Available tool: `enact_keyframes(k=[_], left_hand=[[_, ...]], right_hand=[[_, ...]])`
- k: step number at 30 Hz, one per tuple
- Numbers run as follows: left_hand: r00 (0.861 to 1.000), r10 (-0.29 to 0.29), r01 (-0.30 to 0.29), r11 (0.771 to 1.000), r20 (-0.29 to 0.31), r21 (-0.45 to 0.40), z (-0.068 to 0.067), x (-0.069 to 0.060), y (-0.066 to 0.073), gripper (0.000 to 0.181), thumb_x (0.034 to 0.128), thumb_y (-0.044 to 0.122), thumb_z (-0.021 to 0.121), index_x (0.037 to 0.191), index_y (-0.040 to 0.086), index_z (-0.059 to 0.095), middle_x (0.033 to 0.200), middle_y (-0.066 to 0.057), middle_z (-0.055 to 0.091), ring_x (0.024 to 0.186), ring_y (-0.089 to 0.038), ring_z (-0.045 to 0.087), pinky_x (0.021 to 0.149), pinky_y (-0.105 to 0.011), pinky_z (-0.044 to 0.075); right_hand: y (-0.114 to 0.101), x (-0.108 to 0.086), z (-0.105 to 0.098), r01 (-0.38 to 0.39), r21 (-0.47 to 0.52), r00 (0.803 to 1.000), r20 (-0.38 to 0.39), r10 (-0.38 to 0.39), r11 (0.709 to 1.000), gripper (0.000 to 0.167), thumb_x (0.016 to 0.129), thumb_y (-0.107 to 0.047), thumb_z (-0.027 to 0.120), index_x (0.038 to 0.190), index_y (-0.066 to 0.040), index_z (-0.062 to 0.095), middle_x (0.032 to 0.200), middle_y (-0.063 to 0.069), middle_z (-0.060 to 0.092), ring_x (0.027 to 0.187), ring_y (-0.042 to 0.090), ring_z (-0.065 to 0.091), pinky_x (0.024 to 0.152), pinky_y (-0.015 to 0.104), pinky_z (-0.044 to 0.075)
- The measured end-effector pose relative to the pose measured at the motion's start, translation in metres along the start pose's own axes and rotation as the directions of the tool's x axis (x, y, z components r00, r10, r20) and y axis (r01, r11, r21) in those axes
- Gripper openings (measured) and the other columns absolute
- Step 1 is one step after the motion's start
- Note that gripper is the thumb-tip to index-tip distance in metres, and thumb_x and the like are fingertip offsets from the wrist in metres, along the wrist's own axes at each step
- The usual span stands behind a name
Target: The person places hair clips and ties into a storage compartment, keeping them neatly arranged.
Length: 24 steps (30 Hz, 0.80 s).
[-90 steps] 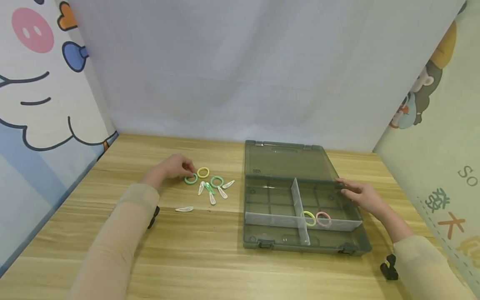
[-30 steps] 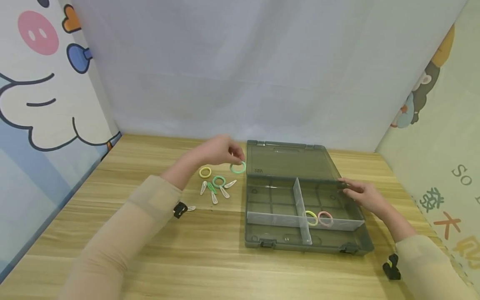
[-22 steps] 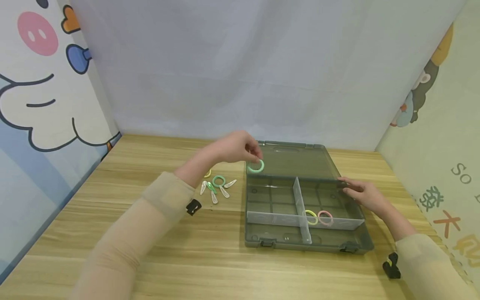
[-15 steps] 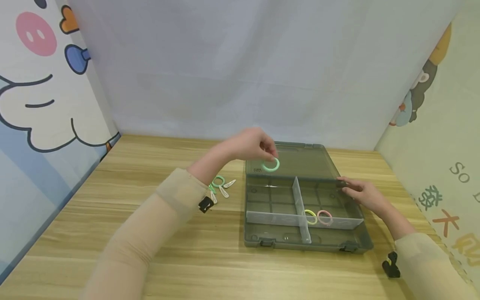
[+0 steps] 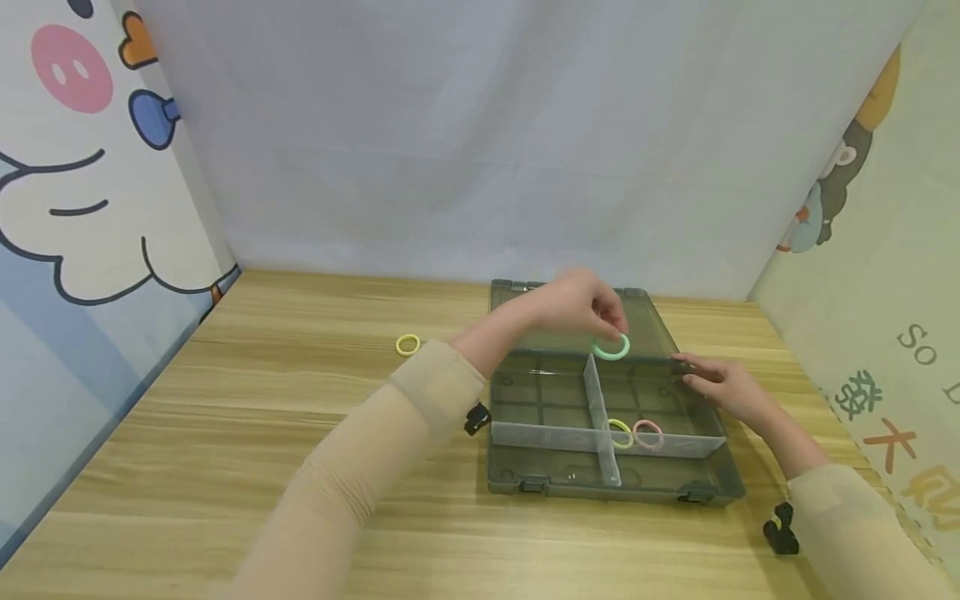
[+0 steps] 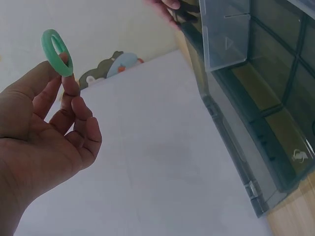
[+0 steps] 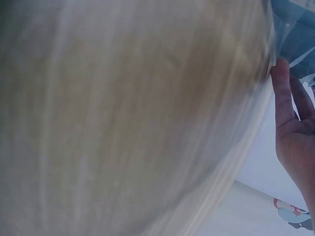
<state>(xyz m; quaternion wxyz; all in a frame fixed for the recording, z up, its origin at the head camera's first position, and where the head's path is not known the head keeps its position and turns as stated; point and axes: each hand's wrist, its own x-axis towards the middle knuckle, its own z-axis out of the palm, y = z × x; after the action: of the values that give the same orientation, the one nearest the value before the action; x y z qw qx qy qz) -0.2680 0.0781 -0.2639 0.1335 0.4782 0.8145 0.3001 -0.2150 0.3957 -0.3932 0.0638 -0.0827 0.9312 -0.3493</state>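
My left hand [image 5: 573, 304] pinches a mint-green hair tie [image 5: 612, 357] between thumb and fingertips. It hangs above the back right compartment of an open grey see-through plastic box [image 5: 551, 392]. In the left wrist view the green ring stands up from the fingertips, apart from the box. A yellow hair tie [image 5: 631, 434] and a pink hair tie [image 5: 647, 422] lie inside that compartment. My right hand [image 5: 727, 390] rests on the box's right edge near the hinge, fingers lightly bent. The right wrist view shows its fingertips [image 7: 281, 64] touching the box.
Another yellow hair tie [image 5: 399, 346] lies on the wooden table [image 5: 315, 308], left of the box. My left forearm sleeve [image 5: 405, 425] hides the table area beside it. Clear dividers [image 5: 551, 436] split the box, and its lid [image 5: 645, 321] lies folded back towards the white cloth.
From the table at left, my left hand has picked up the green hair tie and carried it right, over the box. The hair clips are now covered by the arm. My right hand stays put.
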Motion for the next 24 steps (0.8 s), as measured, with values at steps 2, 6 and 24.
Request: enact_keyframes(k=[2,6,24], left_hand=[[1.000,0.021,-0.021,1.000,0.003,0.000,0.006,0.008,0.003,0.011,0.0877,0.019,0.068,0.093,0.011,0.073,0.084,-0.001,0.069,0.074,-0.009,0.058,0.067,-0.018,0.044],[1.000,0.025,-0.025,1.000,-0.002,-0.016,0.020,0.021,0.009,0.009,0.0877,0.019,0.068,0.092,0.012,0.073,0.082,0.000,0.069,0.072,-0.009,0.058,0.065,-0.017,0.045],[1.000,-0.027,0.027,1.000,0.001,0.010,0.085,0.071,0.010,0.009,0.0879,0.024,0.068,0.090,0.017,0.073,0.082,0.011,0.068,0.076,0.001,0.059,0.070,-0.010,0.043]], right_hand=[[0.001,0.001,0.000,0.005,0.000,1.000,0.002,-0.005,1.000,0.050,0.099,-0.030,0.049,0.143,-0.007,0.040,0.137,0.029,0.043,0.118,0.042,0.050,0.074,0.036,0.052],[0.002,0.002,0.000,0.007,0.016,1.000,0.009,-0.007,1.000,0.051,0.099,-0.029,0.049,0.143,-0.006,0.039,0.141,0.028,0.039,0.119,0.042,0.049,0.075,0.039,0.053],[0.007,-0.001,-0.002,-0.005,0.068,1.000,0.020,0.003,0.998,0.057,0.098,-0.035,0.049,0.144,-0.004,0.036,0.141,0.029,0.039,0.121,0.050,0.044,0.087,0.056,0.048]])
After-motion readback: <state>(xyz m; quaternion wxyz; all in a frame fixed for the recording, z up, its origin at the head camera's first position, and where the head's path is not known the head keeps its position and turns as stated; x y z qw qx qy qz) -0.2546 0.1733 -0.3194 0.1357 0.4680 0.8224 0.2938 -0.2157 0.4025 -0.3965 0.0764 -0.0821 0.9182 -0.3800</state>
